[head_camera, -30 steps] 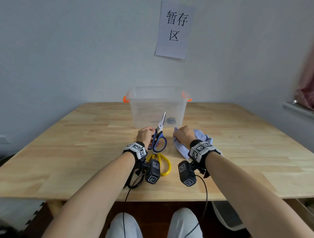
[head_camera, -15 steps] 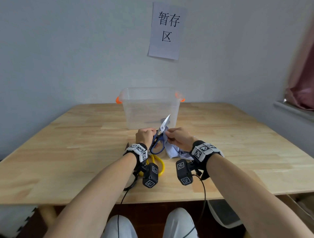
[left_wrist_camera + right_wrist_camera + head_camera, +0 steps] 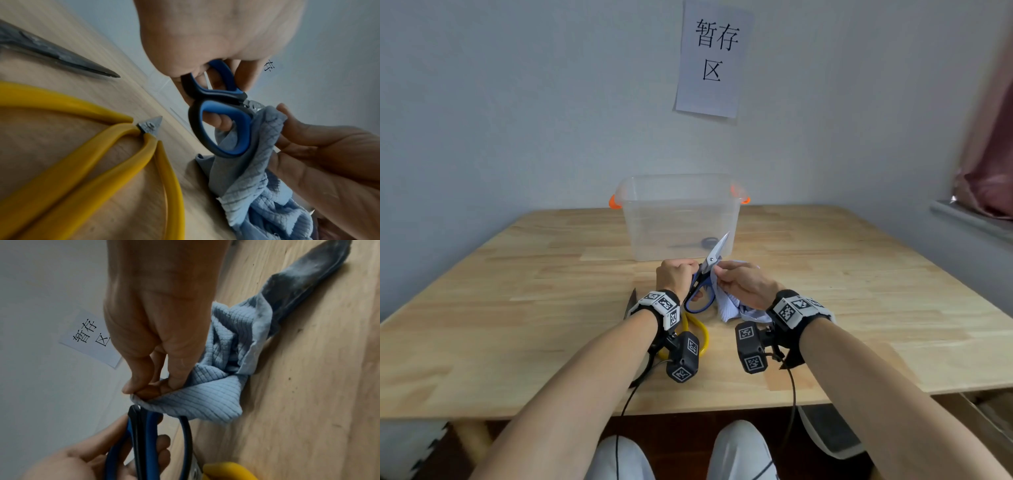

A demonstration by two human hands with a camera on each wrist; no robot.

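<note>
My left hand [image 3: 678, 274] grips the blue-handled scissors [image 3: 701, 291] with fingers through the loops [image 3: 223, 129]. The closed blades [image 3: 717, 250] point up and away, toward the bin. My right hand [image 3: 722, 272] pinches a fold of the light blue quilted cloth [image 3: 729, 305] between thumb and fingertips. It holds that fold against the scissors just above the handles [image 3: 148, 434]. The rest of the cloth [image 3: 222, 395] hangs down onto the wooden table [image 3: 859, 291]. In the left wrist view the cloth [image 3: 257, 186] drapes past the lower loop.
A clear plastic bin [image 3: 678, 212] with orange handles stands just behind my hands, with dark scissors [image 3: 697, 243] lying inside. Yellow-handled scissors [image 3: 700, 334] lie on the table under my left wrist, and a dark blade [image 3: 61, 53] lies to their left. A paper sign [image 3: 714, 58] hangs on the wall.
My right hand has lifted the cloth off the table and brought it left against the scissors. The scissors have tilted a little to the right.
</note>
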